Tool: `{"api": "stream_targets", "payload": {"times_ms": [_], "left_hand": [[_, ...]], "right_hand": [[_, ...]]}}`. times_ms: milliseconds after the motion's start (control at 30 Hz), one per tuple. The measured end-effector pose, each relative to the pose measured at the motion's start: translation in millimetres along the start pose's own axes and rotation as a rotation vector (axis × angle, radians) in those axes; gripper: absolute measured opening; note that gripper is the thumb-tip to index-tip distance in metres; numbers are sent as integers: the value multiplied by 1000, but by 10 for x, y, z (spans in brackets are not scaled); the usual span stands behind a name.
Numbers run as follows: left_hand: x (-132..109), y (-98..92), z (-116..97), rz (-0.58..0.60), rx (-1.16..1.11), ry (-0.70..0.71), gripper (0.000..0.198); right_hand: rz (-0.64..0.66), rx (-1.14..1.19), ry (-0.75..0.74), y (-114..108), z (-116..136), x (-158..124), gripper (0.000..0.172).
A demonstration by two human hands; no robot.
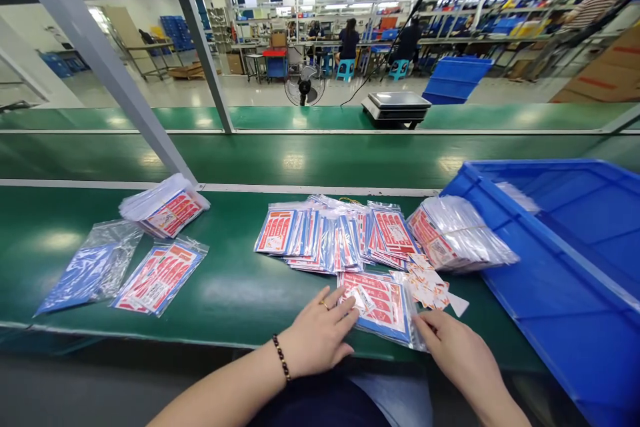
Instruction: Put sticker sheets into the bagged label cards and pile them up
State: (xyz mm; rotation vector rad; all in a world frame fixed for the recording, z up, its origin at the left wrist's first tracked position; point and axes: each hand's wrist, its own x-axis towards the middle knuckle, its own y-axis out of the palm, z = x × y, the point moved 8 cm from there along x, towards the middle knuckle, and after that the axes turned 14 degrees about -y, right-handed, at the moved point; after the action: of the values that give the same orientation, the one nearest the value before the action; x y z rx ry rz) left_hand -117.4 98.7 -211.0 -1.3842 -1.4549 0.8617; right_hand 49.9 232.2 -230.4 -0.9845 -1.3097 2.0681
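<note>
A clear zip bag (377, 303) holding a red, white and blue printed card lies in front of me at the table's near edge. Spread fingers of my left hand (323, 330) rest on the bag's left side, pressing it lightly. At the opposite end, my right hand (457, 350) pinches the bag's transparent edge between thumb and forefinger. Just beyond the right hand is a loose heap of small white and orange paper pieces (427, 283). Behind the bag, a row of overlapping filled bags (320, 237) leans to one side.
A banded bundle of bags (460, 233) sits against a large blue bin (565, 267) on the right. To the left are a stack of bags (167, 207), some flat bags (160, 277) and a blue-filled bag (87, 273). A grey post (115, 73) rises behind; a scale (397, 107) stands farther back.
</note>
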Motion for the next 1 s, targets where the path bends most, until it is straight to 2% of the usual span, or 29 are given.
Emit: {"api": "stream_targets", "payload": {"times_ms": [67,167,333,500,533,600,700,767,867,933,1000], "left_hand": [[-28,156,-68,35,23,7,50],[-146,221,-88,32,41,35,40],[-395,161,-13,-46,59,31,35],[-603,116,141,-71,42,-54,36],[-626,94,160,-77,23,-74,36],[-632,14,179,-111,-45,-121,34],[-498,-194,180,-207,-233,-227,28],[-288,-298,178,-201,-397,-311,23],[124,-289,218,-5,-612,-491,29],[346,-260,278,117,-614,-599,37],[491,-254,350,173,-546,-644,33]], "right_hand": [[-26,15,37,16,-68,-40,35],[-44,-3,79,130,-108,-62,33],[-174,-9,-18,209,66,4,34],[-80,12,-103,283,169,48,35],[-114,39,-144,260,204,42,36],[-264,123,-217,160,282,8,35],[-475,274,-249,49,400,-43,34],[-530,363,-274,49,535,-36,32],[-568,396,-387,77,835,-8,26],[-621,358,-487,82,1040,-20,22],[-678,327,-568,90,1193,-49,20]]}}
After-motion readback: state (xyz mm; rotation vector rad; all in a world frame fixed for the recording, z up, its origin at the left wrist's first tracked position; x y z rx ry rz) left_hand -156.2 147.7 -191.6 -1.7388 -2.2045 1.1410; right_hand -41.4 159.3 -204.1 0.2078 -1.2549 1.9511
